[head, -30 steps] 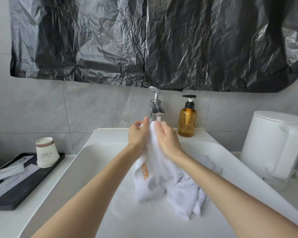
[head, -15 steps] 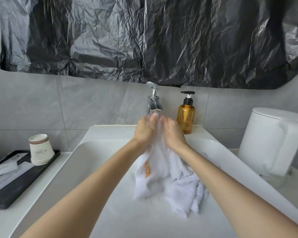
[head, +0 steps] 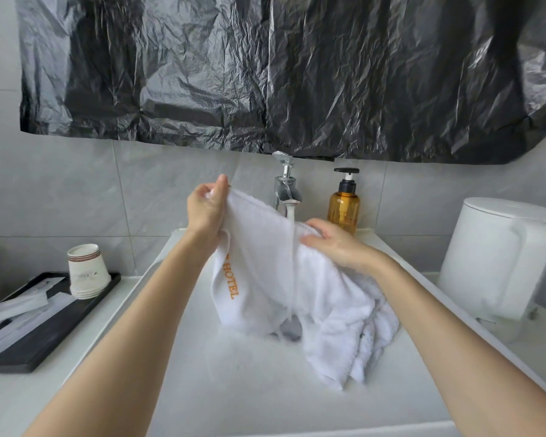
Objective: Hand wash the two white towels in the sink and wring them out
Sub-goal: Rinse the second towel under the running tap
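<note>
A wet white towel [head: 259, 257] with orange "HOTEL" lettering hangs stretched over the white sink [head: 234, 389]. My left hand [head: 207, 209] pinches its upper left edge, raised high. My right hand [head: 331, 244] grips the towel's other end lower down, to the right. Water runs from the chrome tap [head: 286, 190] onto the cloth between my hands. More bunched white towelling [head: 353, 339] trails into the basin at the right; I cannot tell whether it is a second towel.
An amber soap pump bottle [head: 344, 206] stands right of the tap. A white kettle [head: 501, 260] sits on the right counter. At the left a black tray [head: 44, 335] holds stacked paper cups [head: 87, 272] and sachets. Black plastic sheeting [head: 281, 74] hangs above.
My hands, close together under the tap before, have drawn apart. The left one rose to the left and the right one dropped to the right, spreading the towel under the water.
</note>
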